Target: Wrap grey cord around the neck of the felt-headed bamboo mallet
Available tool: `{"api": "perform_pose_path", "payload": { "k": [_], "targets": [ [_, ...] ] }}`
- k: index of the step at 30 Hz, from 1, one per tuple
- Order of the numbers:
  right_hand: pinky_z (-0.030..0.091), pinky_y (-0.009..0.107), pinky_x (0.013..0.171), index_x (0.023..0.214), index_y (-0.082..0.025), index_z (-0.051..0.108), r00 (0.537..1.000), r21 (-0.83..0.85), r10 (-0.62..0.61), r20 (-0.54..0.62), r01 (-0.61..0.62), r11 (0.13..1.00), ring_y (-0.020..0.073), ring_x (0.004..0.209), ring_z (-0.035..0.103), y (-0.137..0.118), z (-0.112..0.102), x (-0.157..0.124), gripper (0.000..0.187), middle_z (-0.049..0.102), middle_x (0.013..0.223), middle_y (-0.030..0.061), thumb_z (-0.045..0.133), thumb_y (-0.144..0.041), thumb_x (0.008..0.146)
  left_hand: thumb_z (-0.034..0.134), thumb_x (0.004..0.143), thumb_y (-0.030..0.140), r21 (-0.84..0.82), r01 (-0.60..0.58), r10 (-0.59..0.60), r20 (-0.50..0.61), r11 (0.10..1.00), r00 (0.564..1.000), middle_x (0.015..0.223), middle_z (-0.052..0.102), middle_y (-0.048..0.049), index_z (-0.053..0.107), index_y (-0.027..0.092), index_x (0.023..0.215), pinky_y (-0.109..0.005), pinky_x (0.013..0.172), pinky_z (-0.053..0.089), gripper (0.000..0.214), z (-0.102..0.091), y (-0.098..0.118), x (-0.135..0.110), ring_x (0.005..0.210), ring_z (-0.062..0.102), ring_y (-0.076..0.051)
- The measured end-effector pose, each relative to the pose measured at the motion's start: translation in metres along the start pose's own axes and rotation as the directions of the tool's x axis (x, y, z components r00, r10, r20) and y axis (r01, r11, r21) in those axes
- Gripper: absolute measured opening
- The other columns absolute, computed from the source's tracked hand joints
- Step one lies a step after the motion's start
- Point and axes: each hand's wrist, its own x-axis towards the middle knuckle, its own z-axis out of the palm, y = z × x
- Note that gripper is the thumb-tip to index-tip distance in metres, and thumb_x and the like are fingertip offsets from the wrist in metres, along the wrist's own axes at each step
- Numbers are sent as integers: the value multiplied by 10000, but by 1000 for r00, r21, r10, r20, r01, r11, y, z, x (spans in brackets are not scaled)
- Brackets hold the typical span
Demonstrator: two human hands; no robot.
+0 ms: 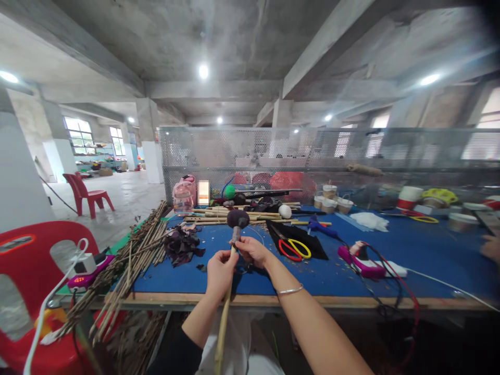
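Note:
A bamboo stick (223, 325) with a dark, rounded fabric head (238, 219) stands tilted in front of me, its lower end near my lap. My left hand (219, 270) is closed around the stick below the head. Fingers of my right hand (252, 251) pinch the greyish wrapped neck (236, 236) just under the head. To the right, scissors (294, 249) with red and yellow handles lie on a piece of black cloth (318, 247). Dark fabric scraps (182, 245) sit in a heap to the left.
Bundled thin sticks (130, 265) overhang the blue table's (172, 284) front left edge. On the right are a blue glue gun (321, 227), a purple power strip (361, 263) with cords, and cups (329, 198). A perforated metal screen (219, 151) closes the back. Another person's hand (491, 247) is at far right.

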Motion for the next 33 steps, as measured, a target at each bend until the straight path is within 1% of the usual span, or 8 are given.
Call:
{"api": "perform_pose_path", "payload": {
  "k": [4,9,14,16,20,27,30,33],
  "targets": [
    [47,196,316,722,-166,457,1000,4,-22,10,22,1000,18,309,129,0,1,1,325,277,376,-126,671,-400,652,604,662,401,-110,121,-111,96,986,989,545,555,14,584,122,720,-195,440,398,285,-1,2,1,435,484,-81],
    [36,192,317,730,-193,404,998,-22,-23,-65,21,1000,16,297,114,-1,2,2,357,263,363,-143,687,-385,628,541,697,455,-84,169,-151,185,982,971,569,557,-6,566,119,687,-206,421,402,337,0,3,1,431,484,-85],
    [50,197,318,720,-178,424,991,-82,-39,-129,29,996,12,284,166,-3,7,0,375,319,373,-131,701,-398,595,646,628,400,49,-30,28,29,998,999,600,557,4,582,122,822,-198,479,396,345,3,0,0,497,486,-89],
    [49,199,319,715,-175,426,989,-94,-43,-140,30,995,11,284,163,-3,8,-1,384,317,369,-132,705,-406,586,691,582,339,102,-59,61,-11,993,998,611,570,-3,589,121,794,-195,502,391,321,4,-1,0,524,489,-92],
    [43,198,320,725,-178,433,994,-86,-21,-107,12,996,14,293,139,-1,5,0,373,279,360,-138,692,-421,610,665,610,331,64,29,-31,36,998,999,580,575,-10,604,112,730,-196,468,372,257,2,1,1,486,473,-86],
    [50,199,327,751,-165,469,1000,2,-24,-5,24,1000,16,310,133,0,0,0,355,276,377,-129,668,-437,639,691,564,436,-210,211,-168,207,955,964,499,531,31,577,117,729,-199,442,384,376,-5,3,6,405,458,-68],
    [47,198,325,712,-173,439,998,-27,-7,-66,5,1000,13,294,137,-1,1,-1,367,280,365,-132,688,-422,611,691,555,438,-179,245,-195,257,953,946,526,540,18,580,116,706,-207,455,408,373,-3,3,8,428,473,-74],
    [53,198,321,707,-176,428,993,-61,6,-117,-13,998,14,283,154,1,1,0,376,296,367,-131,695,-416,596,697,561,364,-42,141,-133,159,989,978,546,561,15,594,129,776,-203,446,398,334,1,4,9,447,486,-88]
  ]
}}
